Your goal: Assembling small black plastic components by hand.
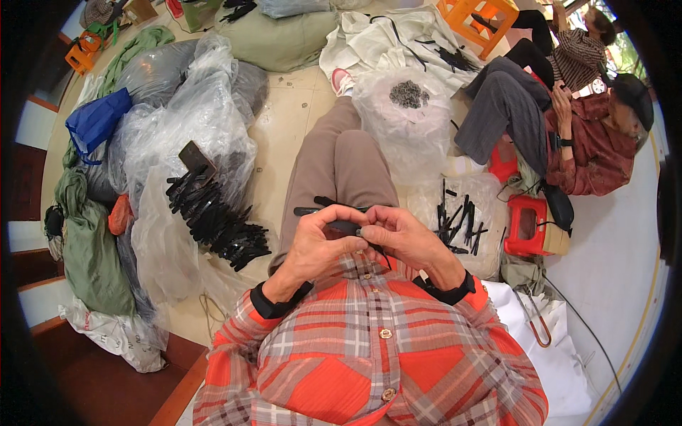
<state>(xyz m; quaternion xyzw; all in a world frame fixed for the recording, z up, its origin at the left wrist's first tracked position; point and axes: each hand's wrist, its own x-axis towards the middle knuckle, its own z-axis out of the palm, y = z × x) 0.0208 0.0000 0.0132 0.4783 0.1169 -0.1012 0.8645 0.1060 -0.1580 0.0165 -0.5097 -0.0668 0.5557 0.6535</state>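
Both hands meet in front of my chest around a small, dark, strap-like piece [342, 227]. My left hand [317, 238] curls round it with thumb and fingers. My right hand [399, 234] pinches its other end, and a thin dark end hangs below the fingers. More black strips [328, 201] lie across my lap just beyond the hands. A heap of similar black pieces [217, 216] is spread over clear plastic to my left. On the right, loose black strips [462, 220] lie on a pale plastic-covered surface. Exactly what the held piece is cannot be made out.
A plastic-lined round container [401, 131] holds small dark parts [409, 94]. Stuffed bags and plastic sheeting [192, 106] fill the left side, with a blue bag [99, 124]. A red stool [526, 226] stands right, near a seated person [593, 145]; another person sits farther back.
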